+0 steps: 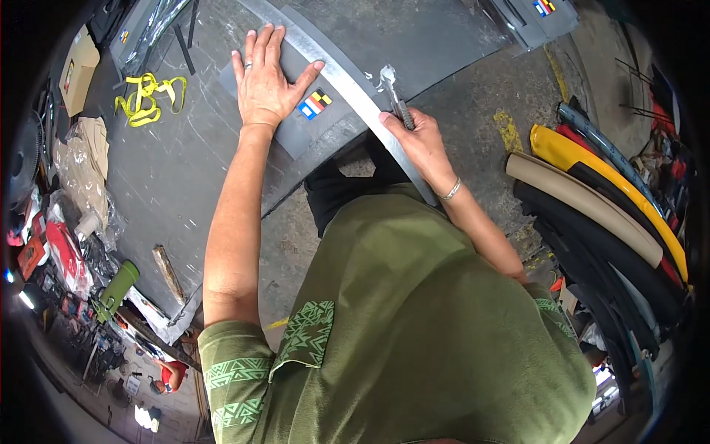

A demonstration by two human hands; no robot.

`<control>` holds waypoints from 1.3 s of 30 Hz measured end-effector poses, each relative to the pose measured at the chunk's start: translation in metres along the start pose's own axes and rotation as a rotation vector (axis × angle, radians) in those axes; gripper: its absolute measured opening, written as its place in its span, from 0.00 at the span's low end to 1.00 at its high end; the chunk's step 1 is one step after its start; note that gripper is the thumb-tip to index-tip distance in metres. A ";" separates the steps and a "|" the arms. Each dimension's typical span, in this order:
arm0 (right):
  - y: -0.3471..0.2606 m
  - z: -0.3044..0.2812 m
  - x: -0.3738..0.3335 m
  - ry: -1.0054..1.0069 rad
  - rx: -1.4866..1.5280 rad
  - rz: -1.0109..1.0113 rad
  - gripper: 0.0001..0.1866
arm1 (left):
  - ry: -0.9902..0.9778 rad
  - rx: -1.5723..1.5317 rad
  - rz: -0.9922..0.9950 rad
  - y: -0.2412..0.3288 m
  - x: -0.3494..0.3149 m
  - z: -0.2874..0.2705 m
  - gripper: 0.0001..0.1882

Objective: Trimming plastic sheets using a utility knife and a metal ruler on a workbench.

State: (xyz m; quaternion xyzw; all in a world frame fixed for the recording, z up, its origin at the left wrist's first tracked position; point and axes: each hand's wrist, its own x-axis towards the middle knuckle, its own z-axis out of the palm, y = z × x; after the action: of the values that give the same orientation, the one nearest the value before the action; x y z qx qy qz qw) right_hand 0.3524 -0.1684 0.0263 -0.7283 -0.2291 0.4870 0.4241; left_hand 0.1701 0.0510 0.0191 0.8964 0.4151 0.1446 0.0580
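Note:
My left hand (266, 85) lies flat with fingers spread on a grey sheet (296, 137) with a small coloured label. Its thumb tip rests on the near edge of a long metal straightedge (344, 85), which runs slantwise over the sheet and past the table's edge toward my body. Closed round a slim metal utility knife (397, 96), my right hand (427, 148) sits beside the straightedge, its thumb touching the metal. The knife's shiny end points away from me; its blade is too small to make out.
Yellow strapping (150, 100) and a wooden stick (168, 274) lie on the dark tabletop (177, 170). A cardboard box (79, 72) and plastic-wrapped goods are at left. Rolls of material, including a beige roll (584, 207), stand at right. A person in red (172, 376) is at lower left.

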 end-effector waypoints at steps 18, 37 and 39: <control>0.001 -0.003 0.005 0.007 -0.047 0.005 0.21 | -0.011 -0.003 0.002 0.002 0.002 -0.003 0.53; -0.011 -0.003 0.005 0.002 -0.094 0.059 0.21 | 0.008 -0.010 0.002 0.000 0.001 -0.001 0.52; -0.010 -0.003 0.005 0.000 -0.093 0.056 0.20 | 0.012 -0.011 0.004 0.000 0.001 -0.001 0.52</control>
State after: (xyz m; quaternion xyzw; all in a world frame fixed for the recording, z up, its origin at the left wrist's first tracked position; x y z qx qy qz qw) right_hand 0.3584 -0.1606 0.0323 -0.7534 -0.2310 0.4875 0.3759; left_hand 0.1707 0.0516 0.0203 0.8961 0.4126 0.1521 0.0601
